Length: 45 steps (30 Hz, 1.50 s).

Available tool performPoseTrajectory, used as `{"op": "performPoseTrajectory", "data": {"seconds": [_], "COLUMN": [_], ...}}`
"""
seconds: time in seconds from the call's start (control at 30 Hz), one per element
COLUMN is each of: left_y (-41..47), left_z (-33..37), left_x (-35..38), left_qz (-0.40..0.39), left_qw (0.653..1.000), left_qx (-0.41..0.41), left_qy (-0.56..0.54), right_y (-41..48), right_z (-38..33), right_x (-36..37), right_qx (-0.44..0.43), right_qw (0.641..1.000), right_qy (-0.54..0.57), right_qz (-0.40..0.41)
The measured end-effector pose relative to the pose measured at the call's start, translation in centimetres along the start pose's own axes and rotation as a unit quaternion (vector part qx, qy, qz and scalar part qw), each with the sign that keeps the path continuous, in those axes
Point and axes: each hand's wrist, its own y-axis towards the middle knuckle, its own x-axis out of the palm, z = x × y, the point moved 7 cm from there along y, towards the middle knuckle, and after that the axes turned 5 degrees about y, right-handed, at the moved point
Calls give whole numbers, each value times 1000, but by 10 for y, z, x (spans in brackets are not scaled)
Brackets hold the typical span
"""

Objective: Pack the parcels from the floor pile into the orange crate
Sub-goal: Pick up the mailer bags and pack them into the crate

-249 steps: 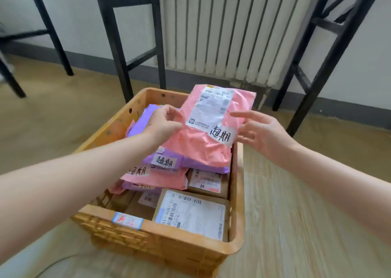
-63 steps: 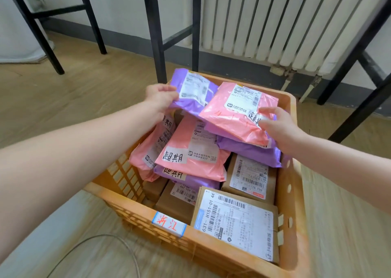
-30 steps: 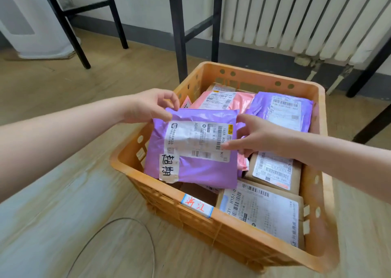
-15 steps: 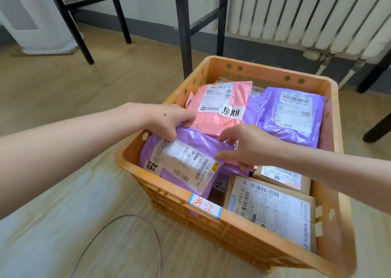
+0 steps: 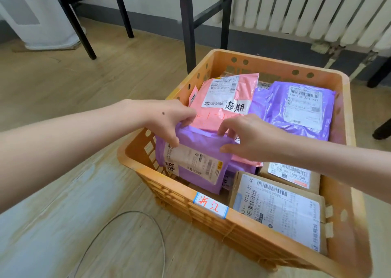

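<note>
The orange crate (image 5: pixel 211 216) stands on the wooden floor, full of parcels. A purple mailer (image 5: pixel 196 163) stands almost upright in the crate's near-left corner. My left hand (image 5: pixel 169 119) pinches its upper left edge and my right hand (image 5: pixel 249 138) grips its upper right edge. Behind it lie a pink mailer (image 5: pixel 228 100) and another purple mailer (image 5: pixel 296 110). Cardboard boxes with white labels (image 5: pixel 277 212) fill the near-right side.
Black metal frame legs (image 5: pixel 187 24) stand just behind the crate, with a white radiator (image 5: pixel 306 7) on the wall. A white appliance base (image 5: pixel 38 17) is at far left. A thin wire loop (image 5: pixel 156 227) lies on the floor in front of the crate.
Both hands have tipped the purple mailer from lying flat to nearly upright and pushed it down into the crate's near-left corner. The camera has come closer.
</note>
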Motion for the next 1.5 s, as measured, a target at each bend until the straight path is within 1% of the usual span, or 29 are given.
{"op": "performPoseTrajectory", "data": {"seconds": [0.1,0.3,0.43,0.53,0.67,0.8,0.93,1.0,1.03,1.07,1.1,1.13,1.17,1.2,1.23,1.27,1.3,1.37,1.4,1.43,1.5], "left_y": [2,3,5,4,4,8,10,9,8,7,6,5,0,-6,-10,-8,-2,13,20,26,39], "left_z": [6,6,2,1,14,27,35,35,33,33,32,32,33,34,34,32,29,28,30,35,46], "left_x": [11,23,16,17,39,63,75,73,68,58,44,26,6,-10,-20,-24,-21,-6,3,11,21], "left_qz": [-45,-117,-106,-110,-153,-166,-152,-147,-137,-105,-40,58,166,259,324,346,334,246,200,165,131], "left_qw": [998,992,994,993,988,984,985,985,987,990,993,990,975,953,932,926,931,961,972,979,982], "left_qx": [8,-10,-18,-17,1,39,63,66,68,75,85,100,119,133,133,112,82,22,9,5,14], "left_qy": [32,37,35,23,22,46,57,57,57,61,68,76,83,85,90,103,121,128,123,123,135], "right_y": [1,6,8,7,1,-5,-3,-3,-2,0,3,6,8,10,13,15,17,22,23,23,18], "right_z": [-11,-21,-25,-23,-25,-27,-26,-30,-34,-38,-40,-40,-38,-33,-25,-12,3,40,57,72,97], "right_x": [10,13,9,9,32,50,64,66,62,54,43,28,11,-7,-23,-35,-43,-46,-42,-38,-24], "right_qx": [-20,-43,-71,-77,-91,-88,-68,-76,-88,-99,-108,-116,-122,-126,-121,-95,-48,68,117,158,214], "right_qw": [999,999,997,997,994,990,980,973,971,972,975,979,983,984,981,979,980,983,981,979,973], "right_qy": [11,5,-32,-29,-34,-75,-150,-182,-193,-196,-187,-166,-133,-101,-79,-65,-45,17,28,12,-50], "right_qz": [-24,-18,0,2,-48,-80,-110,-116,-108,-90,-60,-19,27,79,132,170,186,169,150,126,68]}}
